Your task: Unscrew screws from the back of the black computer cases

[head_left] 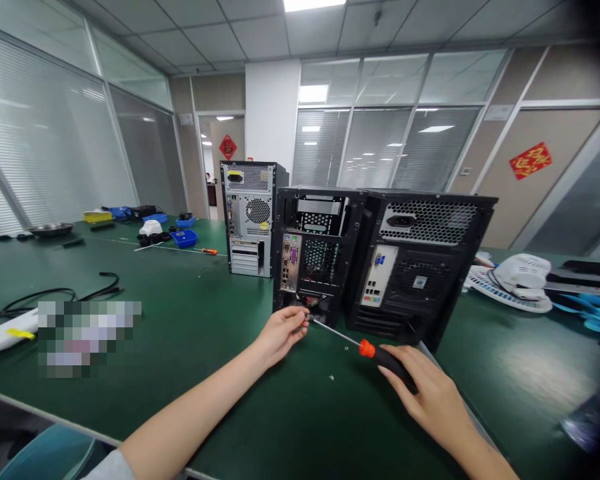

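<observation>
My right hand point(427, 392) grips the black and orange handle of a screwdriver point(365, 347), whose shaft points left toward the lower rear of the middle black computer case point(314, 253). My left hand point(281, 330) is pinched at the screwdriver's tip, right by the case's bottom rear panel; whatever it pinches there is too small to see. A second black case point(420, 257) stands touching on the right. A tiny screw point(331, 378) lies on the green table point(190, 347) between my arms.
A silver-backed case point(250, 217) stands farther back. Black cables point(55, 297) lie at the left. Blue bins point(183, 238), tools and a metal bowl point(50, 229) sit at the far left. White fan parts point(515, 280) and blue blades point(593, 313) lie at the right.
</observation>
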Demonstrator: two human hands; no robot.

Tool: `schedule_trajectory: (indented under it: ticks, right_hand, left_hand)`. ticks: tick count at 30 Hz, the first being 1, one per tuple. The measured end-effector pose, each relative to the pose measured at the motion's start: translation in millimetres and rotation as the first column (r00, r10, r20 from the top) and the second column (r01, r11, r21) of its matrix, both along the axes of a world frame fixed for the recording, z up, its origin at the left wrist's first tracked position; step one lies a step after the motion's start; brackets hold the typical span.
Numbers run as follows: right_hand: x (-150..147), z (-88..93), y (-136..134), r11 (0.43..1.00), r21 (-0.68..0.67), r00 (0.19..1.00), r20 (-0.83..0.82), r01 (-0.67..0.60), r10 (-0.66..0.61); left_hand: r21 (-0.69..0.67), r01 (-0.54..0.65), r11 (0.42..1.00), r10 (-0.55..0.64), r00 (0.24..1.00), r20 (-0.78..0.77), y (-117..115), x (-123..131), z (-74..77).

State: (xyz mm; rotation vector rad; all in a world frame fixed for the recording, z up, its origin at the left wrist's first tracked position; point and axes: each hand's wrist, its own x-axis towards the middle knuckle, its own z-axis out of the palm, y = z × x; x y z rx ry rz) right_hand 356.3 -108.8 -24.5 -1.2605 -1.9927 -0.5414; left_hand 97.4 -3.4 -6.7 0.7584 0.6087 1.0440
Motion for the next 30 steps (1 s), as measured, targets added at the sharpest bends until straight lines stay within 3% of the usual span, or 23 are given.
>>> schedule_trajectory:
  ticks: [7, 14, 21, 30]
  right_hand:
    - [-1, 0.4, 0, 1.000, 0.001, 1.000, 0.026, 0.004, -0.004]
    - [-2, -0.3, 0, 1.000, -0.029, 0.998, 0.059, 0.007, -0.005]
    - [-2, -0.7, -1, 0.998, 0.056, 0.994, 0.107, 0.015, -0.021]
    - [-10, 4.5, -3, 0.980, -0.198, 0.998, 0.053, -0.030, 0.042]
  left_hand:
    - [0.108, -0.017, 0.994, 0.024, 0.998, -0.061, 2, -1, -1.5]
    - [0.341, -0.087, 0.936, 0.177, 0.954, -0.242, 7, -3, -2.3]
    - [0.334, -0.080, 0.939, 0.178, 0.944, -0.276, 6, -3, -7.5]
    - [0.421, -0.054, 0.905, 0.212, 0.917, -0.337, 8, -2, -4.4]
